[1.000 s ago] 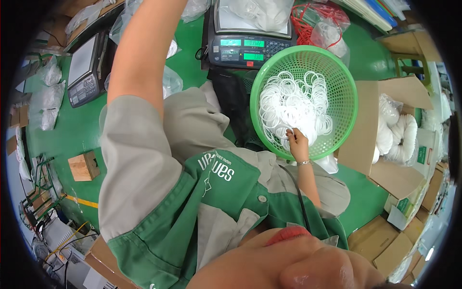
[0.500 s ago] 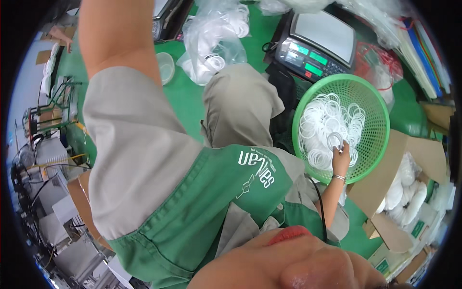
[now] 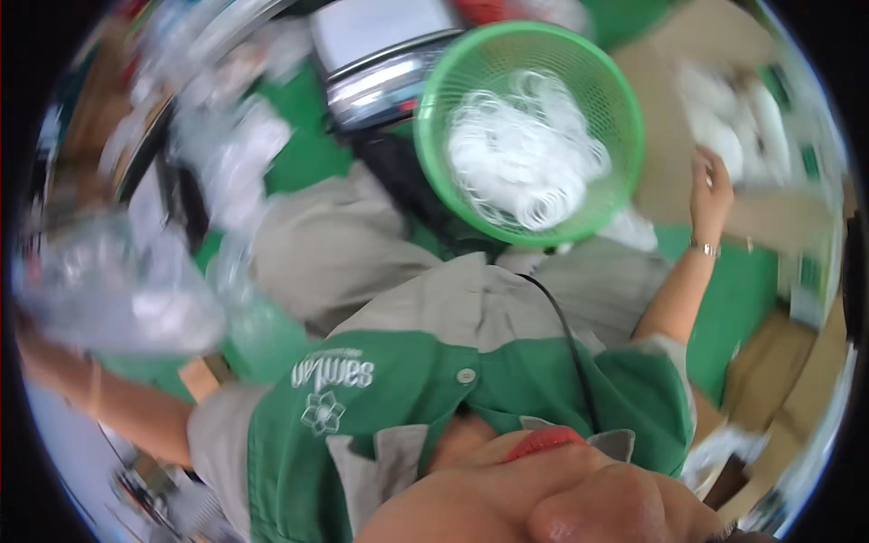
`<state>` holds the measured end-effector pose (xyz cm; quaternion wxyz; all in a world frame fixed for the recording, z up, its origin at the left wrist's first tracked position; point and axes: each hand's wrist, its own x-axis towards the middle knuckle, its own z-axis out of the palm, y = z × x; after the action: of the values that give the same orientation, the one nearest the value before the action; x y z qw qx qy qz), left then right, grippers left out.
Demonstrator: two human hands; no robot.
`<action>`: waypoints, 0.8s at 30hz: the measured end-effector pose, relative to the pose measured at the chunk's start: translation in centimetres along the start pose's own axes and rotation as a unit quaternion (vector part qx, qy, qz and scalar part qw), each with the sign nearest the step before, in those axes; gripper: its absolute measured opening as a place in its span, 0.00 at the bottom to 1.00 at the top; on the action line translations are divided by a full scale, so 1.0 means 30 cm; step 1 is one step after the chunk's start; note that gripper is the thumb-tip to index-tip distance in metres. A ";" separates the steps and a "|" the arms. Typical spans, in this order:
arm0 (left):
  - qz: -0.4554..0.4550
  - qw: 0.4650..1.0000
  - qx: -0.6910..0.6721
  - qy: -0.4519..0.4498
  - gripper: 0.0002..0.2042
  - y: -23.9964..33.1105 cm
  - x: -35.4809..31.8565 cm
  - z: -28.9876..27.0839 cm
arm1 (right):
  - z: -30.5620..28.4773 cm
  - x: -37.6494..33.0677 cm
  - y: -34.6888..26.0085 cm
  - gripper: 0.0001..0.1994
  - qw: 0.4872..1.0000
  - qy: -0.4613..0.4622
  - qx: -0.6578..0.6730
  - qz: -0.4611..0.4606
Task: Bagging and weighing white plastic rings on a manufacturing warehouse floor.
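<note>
At the far left, my left hand [image 3: 34, 339] is smeared by motion at the picture's rim. A clear plastic bag [image 3: 118, 294] with whitish contents lies against it, and my fingers are hidden. On the other side my right hand [image 3: 711, 187] is over a flap of the cardboard box [image 3: 665, 149], its fingers loosely bent with nothing visible in them. Close beside those fingertips sit white bundles [image 3: 720, 136] inside the box. Between my hands stands a green plastic basket [image 3: 625, 100] with a heap of thin white rings [image 3: 520, 154] in it.
A digital scale [image 3: 385, 77] with a pale top stands left of the basket. More blurred plastic bags [image 3: 231, 149] lie on the green floor [image 3: 303, 136]. Cardboard [image 3: 774, 362] lies at the right, and a dark cable hangs down my shirt.
My right hand has left the rings in the basket and moved right to the box. My left arm has swung from the top down to the far left, where a bag now appears.
</note>
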<state>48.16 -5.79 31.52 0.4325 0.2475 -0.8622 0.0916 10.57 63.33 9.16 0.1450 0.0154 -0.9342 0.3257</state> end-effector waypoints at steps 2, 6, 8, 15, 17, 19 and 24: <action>0.085 0.996 -0.002 -0.026 0.16 -0.019 0.014 0.189 | -0.096 -0.014 0.113 0.12 0.997 0.063 -0.027 0.025; -0.305 0.927 -0.189 -0.105 0.13 -0.195 -0.286 0.603 | -0.256 -0.132 0.421 0.10 0.980 0.112 0.067 0.154; -0.367 0.889 -0.206 -0.179 0.11 -0.373 -0.462 0.755 | -0.245 -0.197 0.551 0.09 0.959 0.065 0.163 0.223; -0.410 0.803 -0.220 -0.371 0.18 -0.264 -0.629 1.031 | 0.116 -0.525 0.676 0.10 0.953 -0.210 -0.044 0.214; -0.087 0.933 -0.076 -0.340 0.22 -0.382 -0.439 1.010 | 0.265 -0.610 0.648 0.10 0.933 -0.283 -0.069 0.213; 0.178 0.965 0.080 -0.175 0.26 -0.374 -0.249 0.990 | 0.333 -0.676 0.635 0.10 0.919 -0.313 -0.085 0.226; -0.185 0.878 -0.279 -0.341 0.26 0.368 -0.169 0.906 | 0.266 -0.725 0.669 0.11 0.915 -0.286 -0.104 0.264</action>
<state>26.08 -4.63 11.58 0.1719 0.2872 -0.8847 -0.3245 26.84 72.81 -15.03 -0.2191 -0.1545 -0.9344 0.2347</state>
